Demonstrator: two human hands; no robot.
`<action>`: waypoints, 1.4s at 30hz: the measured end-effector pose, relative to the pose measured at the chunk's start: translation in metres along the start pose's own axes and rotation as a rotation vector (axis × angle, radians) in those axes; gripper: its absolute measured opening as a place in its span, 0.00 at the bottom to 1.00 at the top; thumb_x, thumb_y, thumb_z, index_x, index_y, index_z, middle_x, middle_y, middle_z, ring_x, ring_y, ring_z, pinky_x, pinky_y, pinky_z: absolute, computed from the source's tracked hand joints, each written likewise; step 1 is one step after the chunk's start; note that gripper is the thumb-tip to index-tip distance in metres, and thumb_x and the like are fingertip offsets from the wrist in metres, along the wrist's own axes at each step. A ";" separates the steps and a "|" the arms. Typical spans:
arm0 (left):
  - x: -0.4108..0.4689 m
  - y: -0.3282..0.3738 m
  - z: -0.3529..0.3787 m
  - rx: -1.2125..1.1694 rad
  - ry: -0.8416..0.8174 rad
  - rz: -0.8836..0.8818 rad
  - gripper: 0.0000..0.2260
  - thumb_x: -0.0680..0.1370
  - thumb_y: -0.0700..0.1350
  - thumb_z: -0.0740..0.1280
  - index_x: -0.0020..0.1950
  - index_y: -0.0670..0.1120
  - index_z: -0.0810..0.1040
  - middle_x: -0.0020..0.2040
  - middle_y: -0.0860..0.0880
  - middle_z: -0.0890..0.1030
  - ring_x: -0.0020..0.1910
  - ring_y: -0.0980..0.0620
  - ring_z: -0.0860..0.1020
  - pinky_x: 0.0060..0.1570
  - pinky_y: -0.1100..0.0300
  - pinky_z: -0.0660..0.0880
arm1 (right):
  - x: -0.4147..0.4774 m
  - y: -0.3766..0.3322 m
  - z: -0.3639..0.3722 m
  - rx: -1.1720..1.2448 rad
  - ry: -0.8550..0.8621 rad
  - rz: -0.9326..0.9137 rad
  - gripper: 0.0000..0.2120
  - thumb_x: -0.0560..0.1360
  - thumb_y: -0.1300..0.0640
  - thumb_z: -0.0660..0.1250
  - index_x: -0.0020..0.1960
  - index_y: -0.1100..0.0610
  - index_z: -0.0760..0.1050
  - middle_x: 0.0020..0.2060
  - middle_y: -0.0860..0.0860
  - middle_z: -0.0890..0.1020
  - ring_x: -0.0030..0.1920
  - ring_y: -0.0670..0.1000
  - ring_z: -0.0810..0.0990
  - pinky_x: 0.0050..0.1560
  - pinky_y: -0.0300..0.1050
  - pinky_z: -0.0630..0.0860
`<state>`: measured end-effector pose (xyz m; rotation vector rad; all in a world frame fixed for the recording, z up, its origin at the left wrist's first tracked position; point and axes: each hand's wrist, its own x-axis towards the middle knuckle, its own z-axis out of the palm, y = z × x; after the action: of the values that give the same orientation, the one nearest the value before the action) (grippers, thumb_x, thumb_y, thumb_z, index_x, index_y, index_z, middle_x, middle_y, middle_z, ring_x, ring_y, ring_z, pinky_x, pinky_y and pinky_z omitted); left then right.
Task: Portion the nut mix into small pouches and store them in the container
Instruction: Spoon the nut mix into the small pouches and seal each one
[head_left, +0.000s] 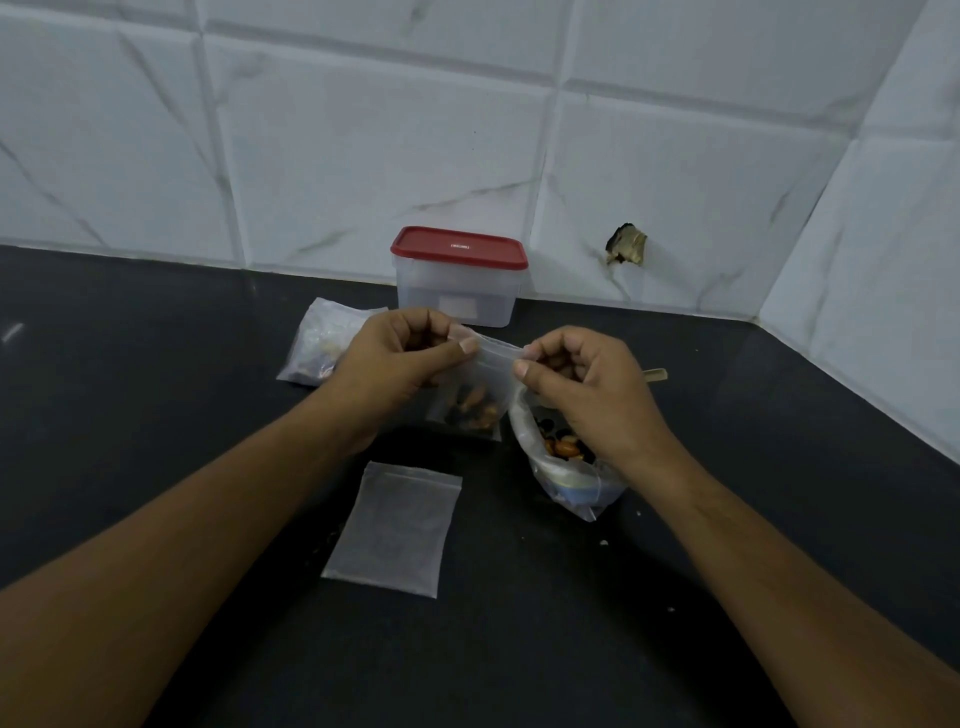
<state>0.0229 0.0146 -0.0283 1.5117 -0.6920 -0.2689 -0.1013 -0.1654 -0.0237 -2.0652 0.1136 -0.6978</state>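
Note:
I hold a small clear pouch (475, 400) upright over the black counter, with nuts at its bottom. My left hand (400, 358) pinches the left end of its top strip. My right hand (587, 384) pinches the right end. Under my right hand an open bag of nut mix (558, 452) lies on the counter. An empty flat pouch (395, 527) lies in front of me. Behind my left hand lies another clear pouch (322, 338) with some nuts in it. The clear container (457, 291) with a red lid (460, 248) stands shut at the back wall.
The black counter (156, 415) meets white marble-look tiled walls at the back and right. A pale stick-like handle (655, 373) pokes out behind my right hand. A broken hole (626, 245) shows in the wall tile. Small crumbs (603, 543) lie near the nut bag.

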 end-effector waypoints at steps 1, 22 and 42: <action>0.000 0.000 0.000 0.005 -0.001 0.003 0.05 0.77 0.44 0.73 0.51 0.45 0.83 0.52 0.45 0.86 0.55 0.47 0.83 0.57 0.49 0.81 | 0.000 0.000 0.000 0.005 0.005 0.005 0.01 0.78 0.59 0.74 0.49 0.55 0.83 0.41 0.51 0.85 0.43 0.51 0.85 0.47 0.49 0.85; 0.001 0.005 -0.009 -0.024 -0.036 0.027 0.02 0.76 0.38 0.73 0.47 0.41 0.82 0.45 0.49 0.86 0.43 0.58 0.84 0.42 0.66 0.79 | 0.000 -0.002 -0.003 0.071 0.023 0.049 0.01 0.77 0.60 0.75 0.47 0.56 0.83 0.42 0.53 0.86 0.42 0.50 0.84 0.49 0.52 0.84; -0.003 0.002 0.000 0.056 -0.098 0.108 0.02 0.76 0.40 0.73 0.47 0.44 0.83 0.48 0.48 0.86 0.53 0.50 0.84 0.55 0.54 0.81 | 0.000 -0.002 0.002 0.044 -0.047 -0.022 0.02 0.79 0.60 0.72 0.49 0.55 0.83 0.42 0.51 0.85 0.43 0.48 0.83 0.47 0.45 0.82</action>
<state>0.0201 0.0167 -0.0269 1.5166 -0.8628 -0.2447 -0.1009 -0.1630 -0.0234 -2.0420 0.0485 -0.6590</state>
